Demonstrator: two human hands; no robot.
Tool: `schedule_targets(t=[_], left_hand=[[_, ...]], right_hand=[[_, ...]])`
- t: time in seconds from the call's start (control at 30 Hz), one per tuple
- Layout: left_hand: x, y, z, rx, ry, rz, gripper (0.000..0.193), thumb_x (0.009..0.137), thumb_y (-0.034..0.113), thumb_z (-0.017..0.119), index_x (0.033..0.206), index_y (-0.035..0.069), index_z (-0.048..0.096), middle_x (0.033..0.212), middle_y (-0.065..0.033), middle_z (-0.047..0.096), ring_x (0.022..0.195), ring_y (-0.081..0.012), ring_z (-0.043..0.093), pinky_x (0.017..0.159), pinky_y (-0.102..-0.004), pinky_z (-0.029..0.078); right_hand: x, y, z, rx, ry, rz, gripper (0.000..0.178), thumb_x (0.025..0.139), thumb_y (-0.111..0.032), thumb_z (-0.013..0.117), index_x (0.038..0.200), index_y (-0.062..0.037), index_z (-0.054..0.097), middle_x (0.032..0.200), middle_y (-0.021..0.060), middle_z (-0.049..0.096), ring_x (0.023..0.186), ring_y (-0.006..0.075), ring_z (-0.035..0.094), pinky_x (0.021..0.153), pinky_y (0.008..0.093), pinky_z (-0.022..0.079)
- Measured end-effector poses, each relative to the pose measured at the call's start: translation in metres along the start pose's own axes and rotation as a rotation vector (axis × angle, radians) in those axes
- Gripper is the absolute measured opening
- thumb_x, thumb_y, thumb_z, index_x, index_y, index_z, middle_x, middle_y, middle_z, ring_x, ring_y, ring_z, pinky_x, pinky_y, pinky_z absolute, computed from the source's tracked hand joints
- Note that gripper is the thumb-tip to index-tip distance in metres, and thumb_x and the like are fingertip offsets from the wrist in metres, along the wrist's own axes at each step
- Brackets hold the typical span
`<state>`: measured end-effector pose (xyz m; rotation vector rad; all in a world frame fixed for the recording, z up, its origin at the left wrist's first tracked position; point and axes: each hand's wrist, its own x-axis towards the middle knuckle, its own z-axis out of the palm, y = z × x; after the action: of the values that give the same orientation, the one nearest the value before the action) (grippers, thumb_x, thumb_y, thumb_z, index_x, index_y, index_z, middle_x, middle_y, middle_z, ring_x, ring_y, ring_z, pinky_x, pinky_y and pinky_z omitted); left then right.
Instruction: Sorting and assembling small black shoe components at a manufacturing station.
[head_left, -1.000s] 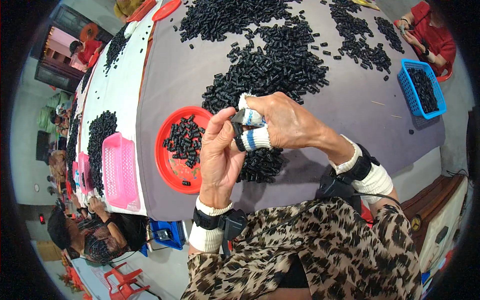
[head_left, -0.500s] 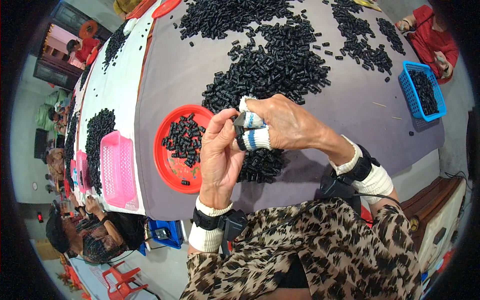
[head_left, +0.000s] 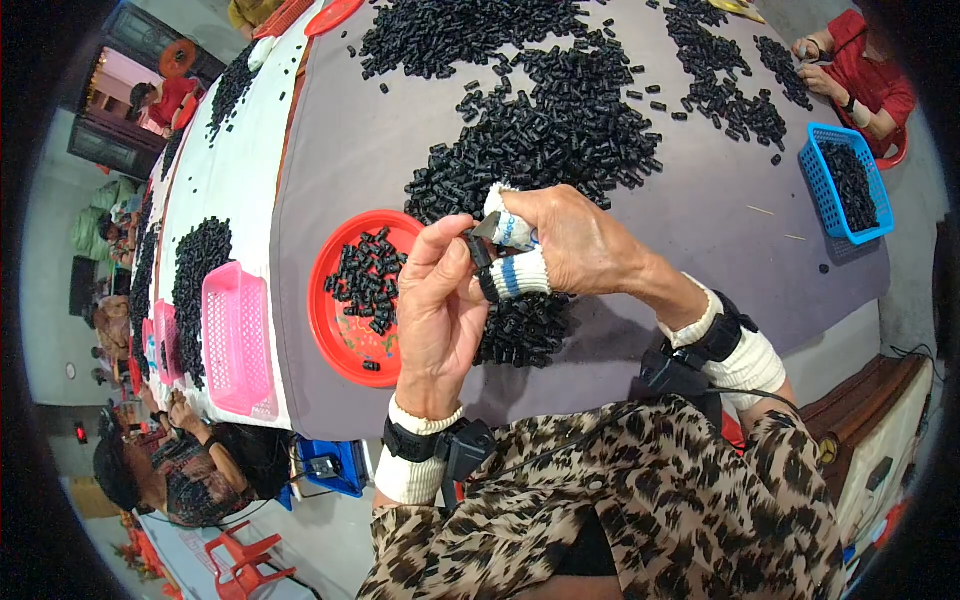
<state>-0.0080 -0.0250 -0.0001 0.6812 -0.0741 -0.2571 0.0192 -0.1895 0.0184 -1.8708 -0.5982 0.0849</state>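
Note:
Between the thumb and fingers of my left hand [head_left: 440, 320] is a small black cylindrical plastic part [head_left: 478, 252]. My right hand [head_left: 590, 245] is closed around a small grey blade [head_left: 487, 227], its edge right against the part. White knit covers with blue marks wrap the thumb and a finger of that hand; how it grips the blade's back end is hidden. Just left of my hands, a red plate [head_left: 321, 335] holds many such black parts. A large heap of black parts [head_left: 560, 130] spreads behind and under my hands on the grey cloth.
A blue basket [head_left: 815, 190] of black parts stands at the right edge, near a person in red [head_left: 870, 75]. Two thin sticks [head_left: 760, 210] lie before it. Pink baskets [head_left: 235, 340] and more piles line the white table at left, where another person [head_left: 180, 465] works.
My right hand and the blade have shifted slightly, opening a little gap from the left fingers. The black part shows more clearly. The person in red has brought their hands up to the table.

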Motion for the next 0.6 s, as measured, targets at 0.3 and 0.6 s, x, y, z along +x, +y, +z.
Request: schedule_targets(t=[0.3,0.6], left_hand=[[0.005,-0.001,0.008,0.128,0.065,-0.003,0.021,0.082,-0.001,0.057,0.103,-0.001,0.056,0.090,-0.0091,0.061,0.076,-0.0111,0.059,0.070,-0.0219,0.049],[0.010,0.004,0.008,0.177,0.215,0.005,0.016,0.081,-0.001,0.056,0.098,-0.001,0.057,0.087,-0.0090,0.062,0.075,-0.0106,0.058,0.064,-0.0200,0.048]], right_hand=[[-0.003,0.006,0.000,-0.006,0.046,-0.022,0.036,0.068,-0.028,0.075,0.079,-0.0018,0.053,0.061,0.0052,0.054,0.054,0.0115,0.049,0.052,0.0279,0.041],[0.008,0.004,0.007,0.048,0.028,0.060,0.042,0.065,-0.034,0.074,0.078,0.0016,0.056,0.067,0.0153,0.060,0.060,0.0252,0.059,0.057,0.0334,0.045]])
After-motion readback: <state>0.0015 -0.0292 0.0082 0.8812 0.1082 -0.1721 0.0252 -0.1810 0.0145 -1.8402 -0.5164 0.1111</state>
